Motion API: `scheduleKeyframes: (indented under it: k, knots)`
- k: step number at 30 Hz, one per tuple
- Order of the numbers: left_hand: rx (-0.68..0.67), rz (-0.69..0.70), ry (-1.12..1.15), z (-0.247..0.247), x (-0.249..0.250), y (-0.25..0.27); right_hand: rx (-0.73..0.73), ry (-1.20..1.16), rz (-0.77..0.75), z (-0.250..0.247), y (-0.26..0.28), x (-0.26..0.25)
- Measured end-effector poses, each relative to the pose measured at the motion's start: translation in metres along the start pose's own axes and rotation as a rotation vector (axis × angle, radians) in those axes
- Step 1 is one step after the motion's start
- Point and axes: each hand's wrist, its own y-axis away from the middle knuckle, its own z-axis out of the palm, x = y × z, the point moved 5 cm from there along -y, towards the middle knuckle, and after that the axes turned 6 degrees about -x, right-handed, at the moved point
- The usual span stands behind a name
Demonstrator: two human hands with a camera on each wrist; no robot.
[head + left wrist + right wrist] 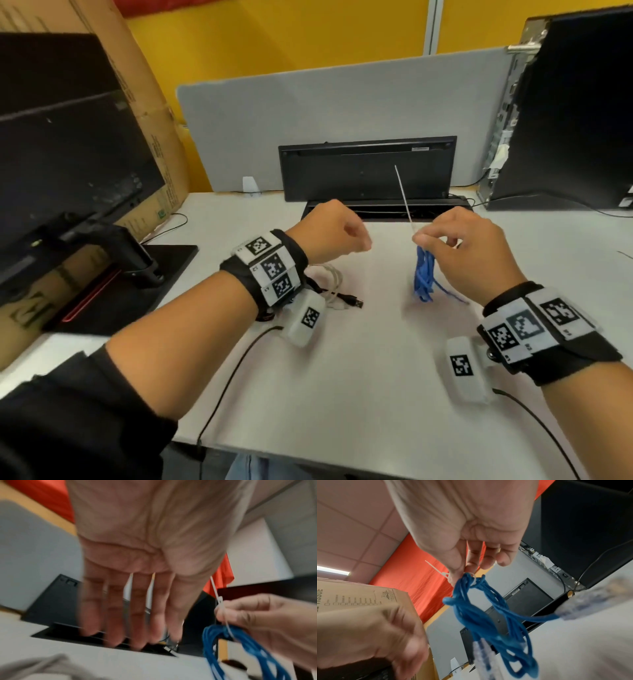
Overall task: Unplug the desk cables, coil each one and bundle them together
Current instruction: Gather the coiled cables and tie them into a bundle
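Left of the desk, a cardboard box reads "TISSUE".

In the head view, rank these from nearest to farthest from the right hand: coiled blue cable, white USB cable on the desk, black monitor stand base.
1. The coiled blue cable, hanging from the right hand itself by a white zip tie.
2. The white USB cable, lying on the white desk under the left wrist.
3. The black monitor stand base, far left of the desk.
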Motion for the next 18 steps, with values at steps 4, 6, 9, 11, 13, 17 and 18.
scheduleKeyframes:
  k: [4, 6, 9, 11, 13, 17, 18]
  knots:
    - [-0.264, -0.245, -0.483, 0.011, -0.03, 0.006, -0.047, 0.053, -0.002, 0.005, -0.001, 0.001]
    - [-0.324, -0.317, -0.603, 0.022, -0.042, 0.007, -0.077, 0.082, -0.001, 0.01, -0.001, 0.001]
    - [-0.346, -0.343, -0.645, 0.037, -0.052, 0.004, -0.102, 0.089, 0.007, 0.015, -0.001, 0.004]
    - [-0.346, -0.341, -0.676, 0.042, -0.052, 0.0, -0.114, 0.093, 0.017, 0.017, 0.0, 0.005]
    - [-0.347, -0.344, -0.706, 0.045, -0.052, -0.002, -0.121, 0.087, 0.025, 0.018, 0.001, 0.006]
    - [-0.29, -0.406, -0.594, 0.043, -0.061, -0.002, -0.159, 0.074, 0.059, 0.02, 0.003, 0.007]
    - [-0.282, -0.428, -0.552, 0.042, -0.063, -0.002, -0.169, 0.076, 0.067, 0.021, 0.004, 0.007]
